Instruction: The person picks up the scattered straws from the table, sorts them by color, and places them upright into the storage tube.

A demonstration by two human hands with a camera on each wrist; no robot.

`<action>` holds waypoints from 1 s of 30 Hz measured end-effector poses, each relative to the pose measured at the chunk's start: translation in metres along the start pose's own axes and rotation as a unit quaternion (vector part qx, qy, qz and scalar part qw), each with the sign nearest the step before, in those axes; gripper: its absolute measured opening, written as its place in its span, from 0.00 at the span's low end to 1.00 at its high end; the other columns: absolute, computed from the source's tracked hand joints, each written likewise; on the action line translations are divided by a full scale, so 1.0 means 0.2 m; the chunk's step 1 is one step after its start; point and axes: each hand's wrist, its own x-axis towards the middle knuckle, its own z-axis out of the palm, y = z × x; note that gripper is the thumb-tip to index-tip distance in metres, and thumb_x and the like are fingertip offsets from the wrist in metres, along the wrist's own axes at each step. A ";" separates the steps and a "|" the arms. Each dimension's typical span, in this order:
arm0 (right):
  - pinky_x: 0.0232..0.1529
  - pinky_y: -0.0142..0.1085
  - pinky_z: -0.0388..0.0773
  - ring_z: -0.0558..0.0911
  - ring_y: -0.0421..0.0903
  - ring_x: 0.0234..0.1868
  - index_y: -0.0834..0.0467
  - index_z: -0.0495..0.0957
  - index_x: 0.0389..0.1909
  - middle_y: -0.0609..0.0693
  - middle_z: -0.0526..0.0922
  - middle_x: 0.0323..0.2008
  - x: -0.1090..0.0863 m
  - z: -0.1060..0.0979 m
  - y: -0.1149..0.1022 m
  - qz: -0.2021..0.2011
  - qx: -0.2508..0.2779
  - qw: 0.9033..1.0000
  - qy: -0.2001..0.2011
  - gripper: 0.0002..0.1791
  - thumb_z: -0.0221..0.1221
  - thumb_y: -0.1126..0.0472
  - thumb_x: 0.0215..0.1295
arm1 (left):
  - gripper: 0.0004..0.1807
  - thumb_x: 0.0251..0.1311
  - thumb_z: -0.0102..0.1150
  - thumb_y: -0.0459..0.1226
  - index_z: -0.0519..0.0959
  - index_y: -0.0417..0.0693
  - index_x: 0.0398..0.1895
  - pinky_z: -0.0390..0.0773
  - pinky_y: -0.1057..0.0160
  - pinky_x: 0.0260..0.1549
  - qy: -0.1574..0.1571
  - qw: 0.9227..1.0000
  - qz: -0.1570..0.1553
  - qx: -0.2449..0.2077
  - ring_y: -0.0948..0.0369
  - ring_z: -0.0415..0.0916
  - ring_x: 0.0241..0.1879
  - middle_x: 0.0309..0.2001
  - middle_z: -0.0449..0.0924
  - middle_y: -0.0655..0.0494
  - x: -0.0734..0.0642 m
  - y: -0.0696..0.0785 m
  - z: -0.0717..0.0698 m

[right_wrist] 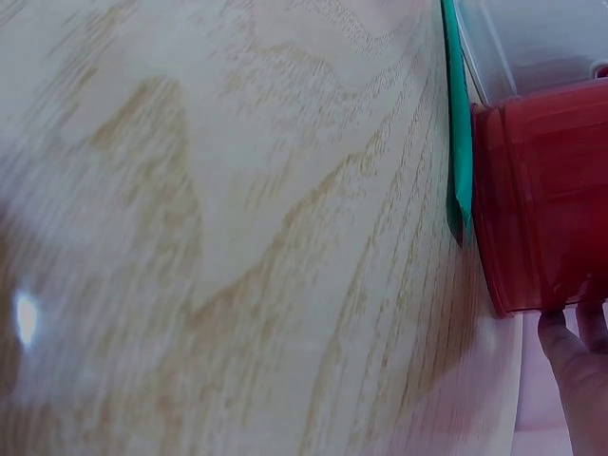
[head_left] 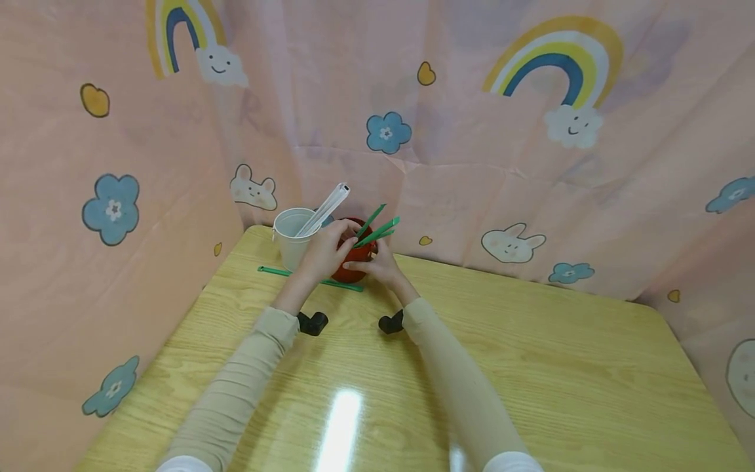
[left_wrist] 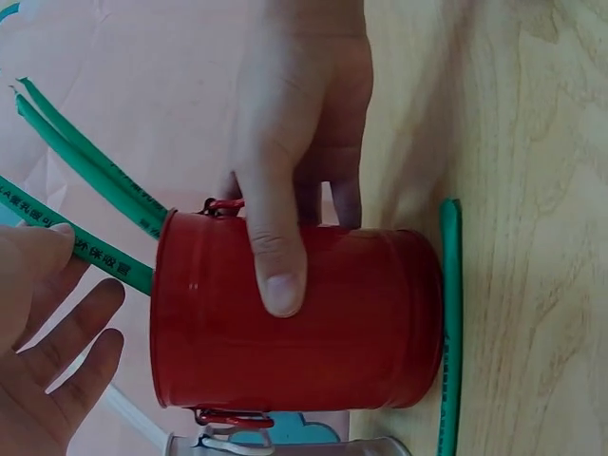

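A small red metal bucket (head_left: 349, 271) stands upright near the table's back left. My right hand (head_left: 385, 265) holds it from the right, the thumb laid across its wall (left_wrist: 351, 332). My left hand (head_left: 326, 248) is over the bucket's left rim and pinches a green-wrapped straw (left_wrist: 119, 272) between thumb and finger; that straw's lower end is hidden inside the bucket. Two more green straws (left_wrist: 90, 169) lean out of the bucket. Another green straw (left_wrist: 451, 323) lies on the table in front of the bucket's base.
Left of the red bucket stands a white bucket (head_left: 289, 246) with several white straws (head_left: 326, 208) leaning in it. The wooden table (head_left: 531, 354) reaches to the right. A patterned pink cloth (head_left: 460, 177) hangs behind the table. Black devices (head_left: 313, 324) are at both wrists.
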 end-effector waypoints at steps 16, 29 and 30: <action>0.63 0.55 0.69 0.67 0.63 0.64 0.65 0.60 0.64 0.64 0.65 0.64 -0.03 0.00 -0.06 0.008 -0.017 1.000 -0.002 0.37 0.65 0.74 0.54 | 0.07 0.62 0.60 0.35 0.80 0.47 0.43 0.80 0.55 0.40 0.019 0.998 -0.048 0.023 0.54 0.79 0.39 0.41 0.84 0.51 -0.01 0.00 0.09; 0.60 0.50 0.71 0.69 0.59 0.61 0.64 0.60 0.65 0.63 0.65 0.65 -0.04 0.00 -0.08 0.024 -0.030 0.999 0.002 0.37 0.65 0.72 0.55 | 0.16 0.64 0.57 0.34 0.80 0.46 0.55 0.72 0.48 0.59 -0.013 1.000 0.011 0.007 0.50 0.74 0.57 0.54 0.81 0.49 -0.04 -0.03 0.08; 0.61 0.51 0.71 0.69 0.60 0.62 0.64 0.60 0.65 0.62 0.65 0.65 -0.04 0.00 -0.08 0.026 -0.030 0.999 0.002 0.37 0.65 0.71 0.55 | 0.16 0.64 0.57 0.33 0.79 0.44 0.55 0.72 0.48 0.60 -0.008 1.000 0.023 -0.002 0.50 0.73 0.58 0.55 0.80 0.47 -0.05 -0.04 0.08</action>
